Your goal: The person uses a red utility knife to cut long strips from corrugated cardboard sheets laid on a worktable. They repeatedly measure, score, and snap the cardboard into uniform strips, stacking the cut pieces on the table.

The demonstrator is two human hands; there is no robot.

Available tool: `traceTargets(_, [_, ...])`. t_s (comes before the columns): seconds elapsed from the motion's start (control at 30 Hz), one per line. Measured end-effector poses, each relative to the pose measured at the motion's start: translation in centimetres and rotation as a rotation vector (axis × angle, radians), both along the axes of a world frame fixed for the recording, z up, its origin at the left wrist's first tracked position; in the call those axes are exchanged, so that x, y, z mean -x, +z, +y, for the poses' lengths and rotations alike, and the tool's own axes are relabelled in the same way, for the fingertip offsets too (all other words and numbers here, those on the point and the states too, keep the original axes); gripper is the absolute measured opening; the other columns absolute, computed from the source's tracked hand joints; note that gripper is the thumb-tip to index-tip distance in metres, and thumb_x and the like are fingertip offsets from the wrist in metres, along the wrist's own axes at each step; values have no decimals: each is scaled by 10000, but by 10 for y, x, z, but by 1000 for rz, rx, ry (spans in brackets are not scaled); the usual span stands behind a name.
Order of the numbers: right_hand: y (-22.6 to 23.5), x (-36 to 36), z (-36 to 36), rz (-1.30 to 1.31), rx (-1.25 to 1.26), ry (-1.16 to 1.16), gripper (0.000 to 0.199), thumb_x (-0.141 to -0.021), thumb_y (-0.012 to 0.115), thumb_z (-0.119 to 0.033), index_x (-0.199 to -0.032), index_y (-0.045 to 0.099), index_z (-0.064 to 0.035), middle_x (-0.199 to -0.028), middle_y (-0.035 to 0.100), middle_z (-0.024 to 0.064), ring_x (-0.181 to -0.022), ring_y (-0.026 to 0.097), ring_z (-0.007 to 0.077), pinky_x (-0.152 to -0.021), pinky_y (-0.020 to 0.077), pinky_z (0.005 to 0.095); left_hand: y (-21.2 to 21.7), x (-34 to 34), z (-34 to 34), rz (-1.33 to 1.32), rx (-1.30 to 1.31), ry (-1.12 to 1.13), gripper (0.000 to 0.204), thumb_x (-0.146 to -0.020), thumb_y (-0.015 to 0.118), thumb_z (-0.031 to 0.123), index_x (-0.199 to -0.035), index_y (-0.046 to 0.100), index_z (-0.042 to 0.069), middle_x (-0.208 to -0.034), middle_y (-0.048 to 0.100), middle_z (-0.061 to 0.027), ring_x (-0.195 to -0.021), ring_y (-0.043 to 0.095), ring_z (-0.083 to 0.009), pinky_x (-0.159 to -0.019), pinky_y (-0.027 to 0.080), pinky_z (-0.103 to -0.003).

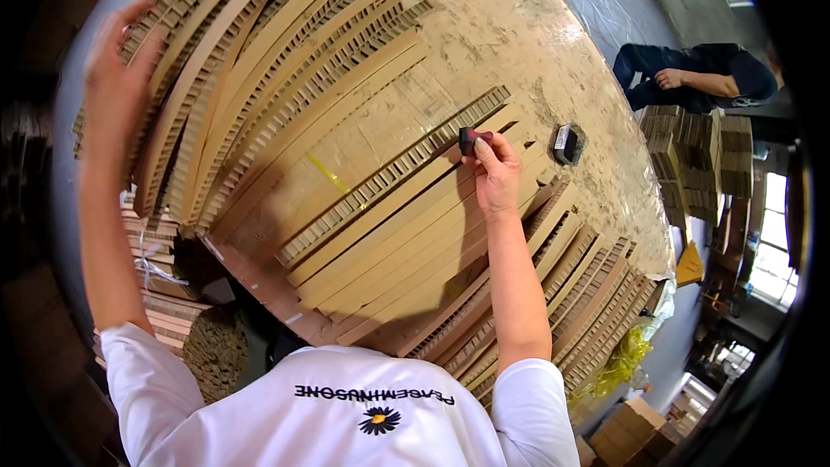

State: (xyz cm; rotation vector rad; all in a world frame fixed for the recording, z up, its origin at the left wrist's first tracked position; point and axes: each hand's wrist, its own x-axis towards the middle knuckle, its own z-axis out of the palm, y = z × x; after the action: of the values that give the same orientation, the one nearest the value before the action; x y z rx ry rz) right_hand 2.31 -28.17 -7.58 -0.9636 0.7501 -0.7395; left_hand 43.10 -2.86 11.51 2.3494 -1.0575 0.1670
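Note:
Honeycomb cardboard strips (285, 60) lie in a fanned stack on the left of the table. My left hand (125, 60), smeared by motion, is at the far left end of this stack; whether it grips a strip does not show. In the middle, more cardboard strips (415, 233) lie side by side, mostly flat face up, with one honeycomb-edged strip (398, 175) along their far side. Over the right ends of these, my right hand (494, 175) pinches a small dark block (468, 140) that looks like a stamp. A black ink pad box (567, 144) sits just right of it.
More honeycomb strips (553, 285) lie at the near right of the worn tabletop (519, 52). Crumpled yellow plastic (622, 359) hangs by the right edge. Beyond the table, a person in dark clothes (700, 73) is beside stacked cardboard (692, 151). Bundled strips (156, 268) stand at lower left.

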Motion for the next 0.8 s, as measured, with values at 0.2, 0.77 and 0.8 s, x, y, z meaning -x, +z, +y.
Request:
traceTargets(0.2, [-11,-15,4,-52,-35,26,185,-939,753,-71,-1114,724,-19,-1014,732,50,-865,683,132,-747,593,279,-151,217,7,273,-161,-460,484,-855,766,162,-1299,611,46,-1189,611,-182,-1108,597,-387,-972,505,-486])
traceTargets(0.77, [-14,-8,-1,53,126,173,183,-952,740,-83,-1120,701,-20,-994,723,54,-846,684,155,-764,580,307,-189,237,6,499,-22,-327,368,-784,741,-16,-1097,551,28,-1064,586,-135,-985,570,-363,-847,496,-455])
traceTargets(0.8, [-13,-8,0,57,98,156,174,-945,743,-67,-1104,705,-10,-998,712,53,-845,677,156,-768,573,300,-188,237,6,527,-16,-336,368,-779,738,-23,-1093,555,30,-1073,591,-134,-990,572,-360,-849,499,-453])
